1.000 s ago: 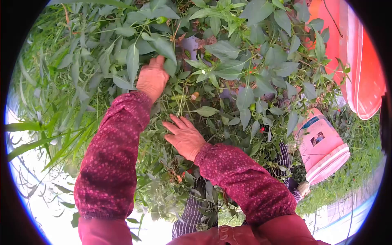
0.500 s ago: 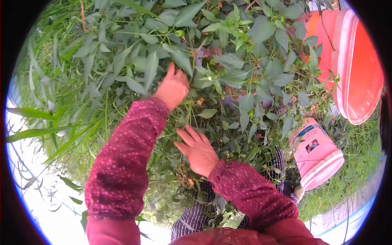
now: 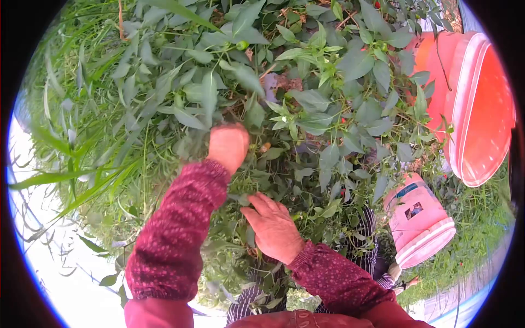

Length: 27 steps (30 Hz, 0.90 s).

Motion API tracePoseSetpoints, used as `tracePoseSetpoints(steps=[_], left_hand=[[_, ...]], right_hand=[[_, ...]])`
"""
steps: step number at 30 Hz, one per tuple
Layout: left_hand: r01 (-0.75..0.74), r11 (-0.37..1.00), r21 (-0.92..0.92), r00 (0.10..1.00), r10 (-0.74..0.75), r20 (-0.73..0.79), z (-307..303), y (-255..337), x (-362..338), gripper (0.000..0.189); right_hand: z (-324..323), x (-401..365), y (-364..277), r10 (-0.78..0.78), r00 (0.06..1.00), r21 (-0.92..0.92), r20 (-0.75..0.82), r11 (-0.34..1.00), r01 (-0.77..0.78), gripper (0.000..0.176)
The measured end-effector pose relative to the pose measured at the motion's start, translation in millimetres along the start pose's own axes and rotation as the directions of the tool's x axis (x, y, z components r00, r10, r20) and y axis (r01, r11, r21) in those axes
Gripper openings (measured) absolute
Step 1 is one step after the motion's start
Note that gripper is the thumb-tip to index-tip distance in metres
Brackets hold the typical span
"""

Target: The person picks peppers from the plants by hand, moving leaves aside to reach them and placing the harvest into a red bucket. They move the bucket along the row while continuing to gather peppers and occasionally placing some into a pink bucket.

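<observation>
Leafy pepper plants (image 3: 314, 101) fill the middle of the view, with a small green pepper (image 3: 242, 45) near the top and a few red spots among the leaves. My left hand (image 3: 228, 146) is curled like a fist in the foliage. Its fingertips are hidden and the leaves around it are blurred, so what it grips cannot be made out. Lower and to the right, my right hand (image 3: 275, 230) rests against the stems with its fingers stretched out and thumb apart, holding nothing visible. An orange-brown bit (image 3: 265, 147) shows beside my left hand.
A large red bucket (image 3: 445, 104) lies tilted at the upper right, its mouth facing right. Below it is a smaller pink bucket (image 3: 418, 218) with a label. Tall grass (image 3: 60, 98) grows on the left. Another person's hand (image 3: 411, 282) shows at the lower right.
My left hand has come down toward me from the upper leaves and its fingers have curled in. My right hand has shifted slightly down and right, its fingers closer together.
</observation>
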<state>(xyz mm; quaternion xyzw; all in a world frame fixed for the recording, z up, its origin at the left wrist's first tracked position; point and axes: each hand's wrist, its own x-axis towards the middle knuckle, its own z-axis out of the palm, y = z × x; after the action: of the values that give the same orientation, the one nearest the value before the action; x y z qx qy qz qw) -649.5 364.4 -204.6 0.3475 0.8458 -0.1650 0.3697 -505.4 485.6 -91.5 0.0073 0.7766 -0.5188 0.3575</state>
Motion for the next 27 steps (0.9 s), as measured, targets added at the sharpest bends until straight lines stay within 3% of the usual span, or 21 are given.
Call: tracePoseSetpoints(steps=[2,3,4,6,8,9,10,12,13,14,16,17,18,20,21,22,24,25,26,27], left_hand=[[0.275,0.939,-0.206,0.960,-0.279,0.013,-8.2,5.8,-11.9,0.021],[0.322,0.881,-0.346,0.945,-0.324,0.053,-13.4,4.6,-17.7,0.029],[0.325,0.880,-0.346,0.944,-0.325,0.059,-20.5,10.0,-24.2,0.029],[0.252,0.806,-0.536,0.966,-0.243,0.089,-34.9,31.5,-40.2,0.026],[0.309,0.746,-0.591,0.951,-0.264,0.164,-39.8,49.9,-53.3,0.029],[0.334,0.610,-0.719,0.929,-0.343,0.140,-37.2,50.7,-57.4,0.028],[0.335,0.608,-0.720,0.927,-0.349,0.137,-44.9,49.3,-60.1,0.028],[0.228,0.525,-0.820,0.941,-0.335,0.047,-77.0,47.3,-67.9,0.025],[0.238,0.497,-0.834,0.960,-0.249,0.125,-92.9,49.0,-72.0,0.028],[-0.066,0.642,-0.764,0.977,-0.112,-0.179,-91.1,52.9,-77.7,0.032],[-0.197,0.605,-0.772,0.979,0.087,-0.182,-99.5,61.5,-86.1,0.034],[-0.337,0.532,-0.777,0.924,0.026,-0.383,-98.8,64.4,-83.3,0.029],[-0.337,0.530,-0.778,0.924,0.028,-0.382,-96.6,58.0,-78.0,0.029],[-0.185,0.388,-0.903,0.954,-0.150,-0.260,-87.9,27.9,-54.6,0.027],[0.010,0.448,-0.894,0.933,-0.326,-0.153,-76.4,13.7,-39.7,0.023],[0.135,0.328,-0.935,0.894,-0.447,-0.028,-56.3,0.2,-19.4,0.023],[0.266,-0.165,-0.950,0.742,-0.594,0.311,-18.2,-13.3,15.8,0.028],[0.271,-0.167,-0.948,0.743,-0.590,0.316,-12.3,-20.8,29.9,0.028],[0.298,-0.342,-0.891,0.656,-0.605,0.452,-8.0,-27.7,43.4,0.030],[0.304,-0.509,-0.806,0.558,-0.591,0.583,-3.5,-34.0,54.1,0.032]], right_hand=[[-4.5,-0.7,2.0,0.017,0.999,-0.002,0.037,1.000,-0.017,0.047],[-6.2,-2.2,2.3,0.020,0.999,0.004,0.045,1.000,-0.020,0.047],[-8.9,-1.3,3.3,0.017,1.000,0.016,0.008,1.000,-0.018,0.045],[-14.6,2.6,8.4,0.004,1.000,0.031,-0.030,1.000,-0.003,0.043],[-15.7,5.7,14.0,0.073,0.997,0.442,-0.015,0.895,-0.058,0.040],[-15.4,6.9,14.8,0.131,0.982,0.602,-0.133,0.798,-0.025,0.032],[-16.8,8.1,18.4,0.125,0.983,0.600,-0.133,0.800,-0.020,0.032],[-20.4,9.7,26.9,0.393,0.916,0.980,-0.082,0.198,0.003,0.026],[-28.0,12.8,24.3,0.419,0.904,0.995,-0.084,-0.004,0.095,0.027],[-35.8,15.6,21.9,0.420,0.904,0.996,-0.083,-0.006,0.094,0.027],[-46.9,19.5,18.8,0.430,0.903,0.922,0.013,-0.354,0.156,0.030],[-45.8,20.6,20.4,0.465,0.885,0.927,0.004,-0.333,0.171,0.032],[-45.3,19.3,24.0,0.467,0.884,0.927,0.004,-0.333,0.172,0.032],[-46.2,15.6,32.7,0.478,0.876,0.984,0.072,-0.177,0.016,0.035],[-50.8,15.5,29.4,0.490,0.866,0.982,0.100,-0.190,-0.006,0.038],[-56.5,14.3,25.4,0.490,0.866,0.983,0.095,-0.185,-0.003,0.038],[-63.6,9.4,18.7,0.239,0.961,0.966,0.140,-0.247,-0.079,0.041],[-63.4,10.2,19.5,0.108,0.975,0.965,0.196,-0.197,-0.172,0.047],[-55.3,9.7,18.5,0.045,0.991,0.990,0.129,0.047,-0.132,0.052],[-49.5,9.9,16.1,0.019,0.997,0.925,0.078,0.371,-0.080,0.054]])
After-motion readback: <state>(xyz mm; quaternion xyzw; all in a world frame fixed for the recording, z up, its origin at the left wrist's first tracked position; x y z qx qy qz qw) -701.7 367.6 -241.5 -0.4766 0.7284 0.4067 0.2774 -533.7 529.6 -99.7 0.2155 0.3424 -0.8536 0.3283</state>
